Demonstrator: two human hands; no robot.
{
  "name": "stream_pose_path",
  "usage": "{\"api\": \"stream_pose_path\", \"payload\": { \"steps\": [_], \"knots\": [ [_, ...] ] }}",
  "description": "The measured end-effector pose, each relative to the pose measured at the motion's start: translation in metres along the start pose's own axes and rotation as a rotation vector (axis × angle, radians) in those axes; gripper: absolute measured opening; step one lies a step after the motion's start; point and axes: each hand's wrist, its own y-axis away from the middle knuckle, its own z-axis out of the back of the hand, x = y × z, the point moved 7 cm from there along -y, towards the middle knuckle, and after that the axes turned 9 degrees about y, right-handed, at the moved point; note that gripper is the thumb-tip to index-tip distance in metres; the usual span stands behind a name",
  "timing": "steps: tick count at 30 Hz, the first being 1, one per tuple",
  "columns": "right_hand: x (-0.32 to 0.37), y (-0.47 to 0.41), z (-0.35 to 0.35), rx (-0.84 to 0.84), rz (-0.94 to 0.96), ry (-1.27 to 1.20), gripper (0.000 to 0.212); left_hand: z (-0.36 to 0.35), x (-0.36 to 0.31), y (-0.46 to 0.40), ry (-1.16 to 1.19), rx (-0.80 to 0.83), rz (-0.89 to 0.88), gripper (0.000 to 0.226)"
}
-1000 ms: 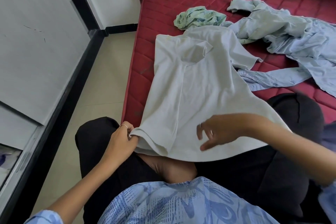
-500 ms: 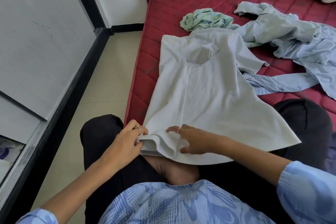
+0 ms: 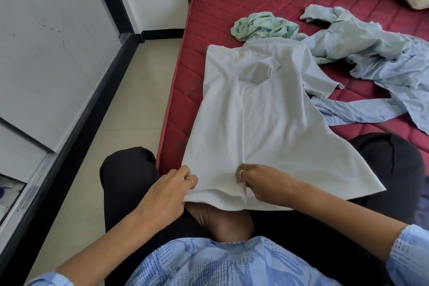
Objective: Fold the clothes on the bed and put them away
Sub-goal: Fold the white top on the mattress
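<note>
Across the bed [image 3: 232, 4] edge and the person's lap lay the white shirt [image 3: 260, 109]. Both hands pinched its near hem with curled fingers: left hand [image 3: 169, 193] at 7 o'clock, right hand [image 3: 260, 183] at 6. Blue shirt [image 3: 376, 62] lay at 2 o'clock.

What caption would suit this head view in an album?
Both hands, left and right, pinch the white shirt's hem on a red bed.
</note>
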Motion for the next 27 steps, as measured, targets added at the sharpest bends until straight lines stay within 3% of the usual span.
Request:
{"api": "stream_pose_path", "payload": {
  "steps": [3,6,10,15,17,21,24,27],
  "knots": [
    [-0.016,0.005,-0.029,0.272,-0.131,-0.089,0.025,-0.016,-0.003,0.003,-0.134,0.223,-0.126,0.052],
    [-0.023,0.004,-0.024,0.392,-0.170,-0.125,0.027,-0.012,-0.002,0.003,-0.060,0.532,-0.003,0.048],
    [-0.044,0.012,0.021,0.338,-0.274,-0.135,0.027,0.016,-0.011,-0.019,-0.048,0.770,0.158,0.062],
    [-0.103,0.059,0.082,0.192,-0.658,0.238,0.042,0.030,-0.060,-0.083,0.004,0.740,0.054,0.061],
    [-0.121,0.084,0.091,0.204,-0.815,0.263,0.050,0.024,-0.090,-0.112,0.077,0.757,-0.013,0.062],
    [-0.131,0.107,0.085,0.250,-0.952,0.195,0.064,0.007,-0.144,-0.158,0.366,0.780,0.026,0.059],
    [-0.135,0.107,0.092,0.043,-0.941,0.003,0.057,-0.005,-0.175,-0.179,0.699,0.726,0.195,0.064],
    [-0.131,0.101,0.091,-0.110,-0.841,-0.390,0.043,-0.020,-0.194,-0.179,1.068,0.674,0.396,0.072]
  ]
}}
